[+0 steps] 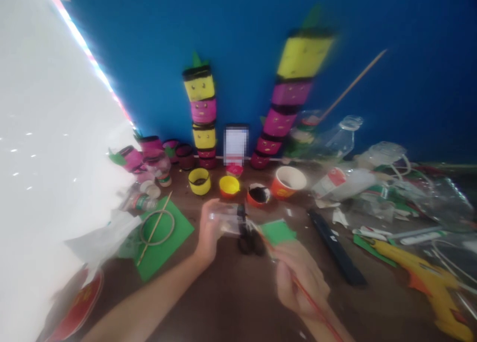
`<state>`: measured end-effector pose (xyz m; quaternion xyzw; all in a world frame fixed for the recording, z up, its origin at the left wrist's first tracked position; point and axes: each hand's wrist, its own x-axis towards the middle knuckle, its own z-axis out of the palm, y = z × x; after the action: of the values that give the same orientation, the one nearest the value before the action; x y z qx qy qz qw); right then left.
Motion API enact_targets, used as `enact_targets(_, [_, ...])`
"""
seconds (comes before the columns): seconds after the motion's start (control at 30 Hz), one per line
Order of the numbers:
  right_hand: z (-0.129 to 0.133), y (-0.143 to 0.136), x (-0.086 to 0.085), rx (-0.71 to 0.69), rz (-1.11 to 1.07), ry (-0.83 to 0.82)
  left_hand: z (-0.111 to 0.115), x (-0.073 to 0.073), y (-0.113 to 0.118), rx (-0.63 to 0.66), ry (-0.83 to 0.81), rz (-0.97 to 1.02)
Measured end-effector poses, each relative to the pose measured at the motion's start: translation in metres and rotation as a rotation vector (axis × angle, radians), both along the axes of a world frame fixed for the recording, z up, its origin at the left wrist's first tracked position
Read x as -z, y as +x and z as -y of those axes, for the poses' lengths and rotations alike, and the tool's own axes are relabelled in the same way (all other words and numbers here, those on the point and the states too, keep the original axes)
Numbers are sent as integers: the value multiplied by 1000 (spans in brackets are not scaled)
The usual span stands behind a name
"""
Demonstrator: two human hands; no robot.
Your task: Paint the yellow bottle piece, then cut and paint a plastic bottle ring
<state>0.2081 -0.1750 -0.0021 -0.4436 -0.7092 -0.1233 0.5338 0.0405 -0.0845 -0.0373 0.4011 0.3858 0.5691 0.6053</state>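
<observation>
My left hand (211, 227) is wrapped around a clear plastic piece (230, 221) with a black band on its right end. In my right hand (300, 275) is a thin red paintbrush (311, 299), its tip up near the black band. Black scissors handles (250, 240) show between the hands, blurred. Just beyond my right hand lies a green paper piece (278, 231). Behind the hands stand a cup of black paint (258, 195), a cup of yellow paint (229, 186) and a yellow ring (199, 181).
Two painted towers (204, 111) (285, 103) stand against the blue wall. At right are a yellow glue gun (421, 272), a black bar (335, 247) and plastic bottles (341, 138). Green paper (177, 232) with a wire ring lies left; a white-red cup (288, 183) stands behind.
</observation>
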Motion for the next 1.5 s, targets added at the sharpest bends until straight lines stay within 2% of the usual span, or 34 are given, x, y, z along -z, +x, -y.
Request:
enact_targets(0.1, [-1, 0, 2, 8, 20, 2, 1, -5, 0, 16, 55, 66])
enact_targets(0.23, [-3, -2, 2, -24, 60, -5, 0, -9, 0, 3, 39, 66])
enact_targets(0.73, [-3, -8, -6, -103, 130, -85, 1, -9, 0, -20, 24, 37])
enact_targets(1.17, [0, -7, -1, -60, 87, -63, 1, -8, -1, -4, 47, 25])
enact_targets(1.33, [-1, -9, -4, -72, 59, -106, 1, -7, -2, -4, 42, 29])
enact_targets(1.5, [-2, -11, -6, -44, 51, -72, 2, -6, -2, 12, 39, 40])
